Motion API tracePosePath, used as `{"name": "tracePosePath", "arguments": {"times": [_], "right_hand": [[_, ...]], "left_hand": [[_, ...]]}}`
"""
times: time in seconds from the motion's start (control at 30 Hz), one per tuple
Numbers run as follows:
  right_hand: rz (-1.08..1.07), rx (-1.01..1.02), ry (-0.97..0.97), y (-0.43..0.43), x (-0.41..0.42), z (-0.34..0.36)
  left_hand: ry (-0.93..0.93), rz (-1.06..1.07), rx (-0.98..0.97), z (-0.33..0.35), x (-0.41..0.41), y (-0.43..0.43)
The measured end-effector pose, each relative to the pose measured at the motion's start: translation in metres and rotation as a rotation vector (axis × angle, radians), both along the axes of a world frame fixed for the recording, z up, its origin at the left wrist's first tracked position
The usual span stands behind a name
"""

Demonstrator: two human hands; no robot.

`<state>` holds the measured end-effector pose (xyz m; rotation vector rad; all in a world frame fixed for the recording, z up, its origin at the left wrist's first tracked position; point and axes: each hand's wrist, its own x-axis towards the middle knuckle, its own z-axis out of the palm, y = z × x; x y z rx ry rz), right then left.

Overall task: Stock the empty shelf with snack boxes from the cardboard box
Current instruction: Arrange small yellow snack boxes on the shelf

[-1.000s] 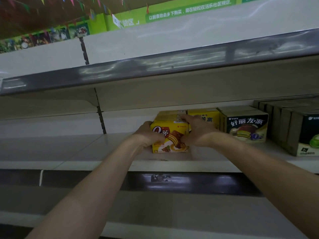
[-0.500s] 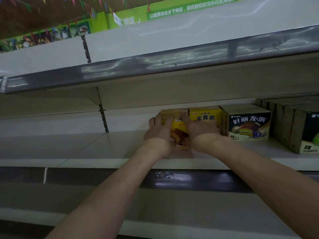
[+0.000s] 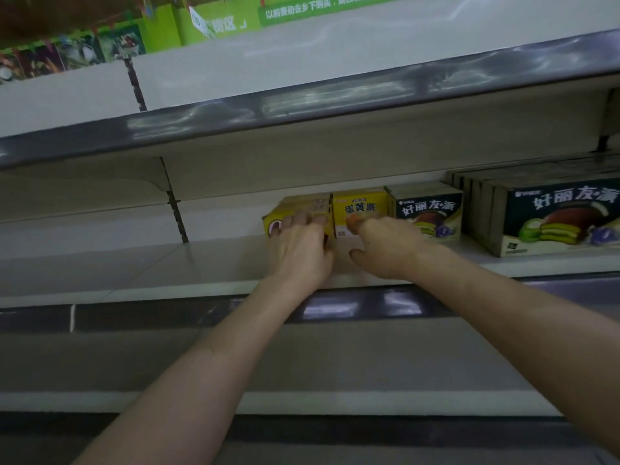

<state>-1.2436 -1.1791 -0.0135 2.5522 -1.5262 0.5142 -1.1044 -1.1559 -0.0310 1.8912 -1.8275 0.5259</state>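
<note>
Head view. A yellow snack box [image 3: 288, 218] stands upright deep on the shelf [image 3: 134, 263], near the back panel, with its printed face turned forward. It is the leftmost of the boxes there, and its right side lies just beside a second yellow box [image 3: 360, 204] that bears dark characters on its front.

The left hand [image 3: 298, 250] is flat and released: its straight fingers [image 3: 300, 219] press against the front face of the yellow snack box, and nothing is clasped in it. The right hand [image 3: 385, 246] is likewise unclenched, with the thumb spread low and toward the left hand. Its fingertips reach the lower front of the second yellow box, though blur hides how firmly they touch. Both forearms stretch up from the lower edge of the view, over the shelf's front edge.

To the right of the second yellow box, a dark box [image 3: 427, 209] printed with a sliced pie stands in the same line. Farther right is a row of larger dark boxes [image 3: 553, 216] of the same design, set closer to the shelf's front. A dark price rail [image 3: 167, 317] runs along the shelf's front edge. A slotted upright [image 3: 176, 213] rises at the back, left of the boxes. An upper shelf [image 3: 302, 102] spans the view above, and a green banner [image 3: 218, 18] with white characters hangs beyond it.
</note>
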Motion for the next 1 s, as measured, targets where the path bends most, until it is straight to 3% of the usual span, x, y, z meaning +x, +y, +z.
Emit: {"name": "tracePosePath", "arguments": {"times": [0.2,0.5,1.0], "right_hand": [[-0.103,0.006,0.012,0.037,-0.046,-0.003],[-0.447,0.010,0.086,0.119,-0.102,-0.020],[-1.007,0.472,0.020,0.332,-0.171,-0.115]], "left_hand": [[0.035,-0.121,0.054,-0.006,-0.044,0.020],[0.117,-0.505,0.146,-0.023,-0.115,0.064],[-0.103,-0.969,0.520,-0.124,-0.223,0.211]]}}
